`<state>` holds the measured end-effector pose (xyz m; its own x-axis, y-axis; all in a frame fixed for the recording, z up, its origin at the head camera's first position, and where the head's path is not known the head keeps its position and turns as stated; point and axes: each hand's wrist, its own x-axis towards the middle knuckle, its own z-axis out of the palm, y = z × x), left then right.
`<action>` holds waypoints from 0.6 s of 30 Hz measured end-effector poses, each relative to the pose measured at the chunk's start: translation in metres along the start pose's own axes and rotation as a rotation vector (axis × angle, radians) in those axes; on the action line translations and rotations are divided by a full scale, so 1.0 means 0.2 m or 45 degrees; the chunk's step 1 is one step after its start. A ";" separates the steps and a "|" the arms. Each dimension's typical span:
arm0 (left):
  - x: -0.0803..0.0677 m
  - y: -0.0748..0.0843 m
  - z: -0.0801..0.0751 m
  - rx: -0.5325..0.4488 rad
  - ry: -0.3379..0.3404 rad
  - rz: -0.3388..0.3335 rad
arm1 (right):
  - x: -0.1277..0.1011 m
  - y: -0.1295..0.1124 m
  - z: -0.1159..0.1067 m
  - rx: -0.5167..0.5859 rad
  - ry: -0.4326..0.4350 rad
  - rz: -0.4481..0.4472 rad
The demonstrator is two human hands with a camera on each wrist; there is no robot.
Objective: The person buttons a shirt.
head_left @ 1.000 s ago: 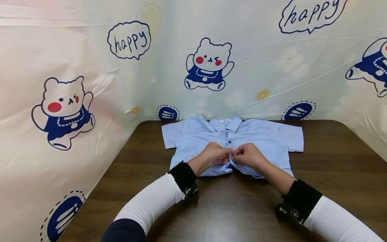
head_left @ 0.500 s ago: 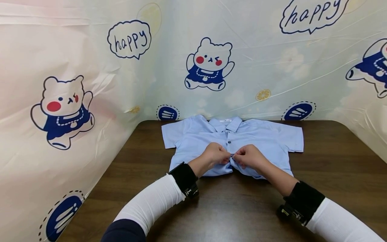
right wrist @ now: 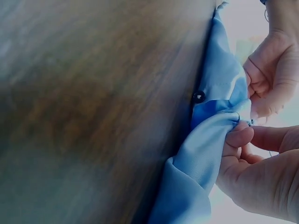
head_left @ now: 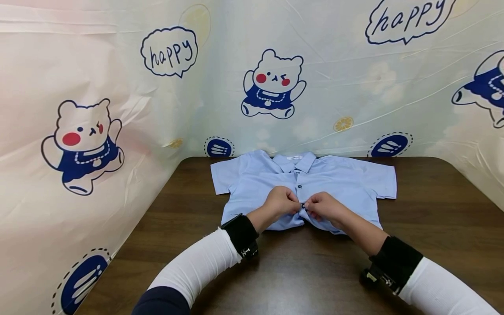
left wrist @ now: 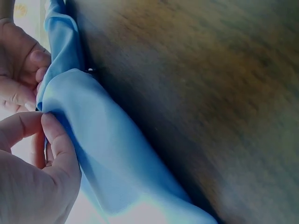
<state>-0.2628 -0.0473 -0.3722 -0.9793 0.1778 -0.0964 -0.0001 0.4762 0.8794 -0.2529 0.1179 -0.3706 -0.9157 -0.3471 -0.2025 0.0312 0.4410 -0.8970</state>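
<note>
A light blue short-sleeved shirt (head_left: 252,179) lies front up, its collar toward the back of the table. My left hand (head_left: 281,202) pinches the front opening from the left side. From the right, my right hand (head_left: 324,206) pinches the same opening, thumb and finger together on the cloth. A dark button (head_left: 303,205) shows between the two sets of fingertips. Whether it is fully through its hole I cannot tell. In the right wrist view, a lower button (right wrist: 199,96) sits uncovered near the hem. Higher on the front, another button (head_left: 299,187) is visible below the collar.
The brown wooden table (head_left: 291,271) extends in front of the shirt and to both sides. A printed curtain (head_left: 220,96) with cartoon bears hangs behind and to the left. Each wrist wears a black strap (head_left: 241,234) with a small camera.
Both hands stay at the shirt's front opening. The left fingers have closed in and the right hand has shifted slightly downward. A dark button now shows clearly between the fingertips.
</note>
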 end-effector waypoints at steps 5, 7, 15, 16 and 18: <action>0.00 0.00 0.00 0.078 0.018 0.043 | 0.00 0.00 0.00 0.007 0.001 -0.001; 0.00 0.00 -0.01 0.166 -0.007 0.097 | -0.01 0.00 -0.01 -0.016 0.012 -0.011; -0.03 -0.06 -0.21 0.899 -0.220 0.549 | -0.13 0.03 -0.17 -0.840 -0.020 -0.481; -0.03 -0.08 -0.26 0.965 -0.243 0.599 | -0.16 0.04 -0.21 -0.964 -0.026 -0.557; -0.05 -0.12 -0.35 1.036 -0.294 0.669 | -0.20 0.07 -0.29 -1.119 -0.072 -0.642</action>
<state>-0.2683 -0.1211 -0.3586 -0.7518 0.6575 0.0493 0.6457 0.7190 0.2569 -0.2392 0.1869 -0.3524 -0.7197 -0.6896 0.0808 -0.6802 0.6769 -0.2812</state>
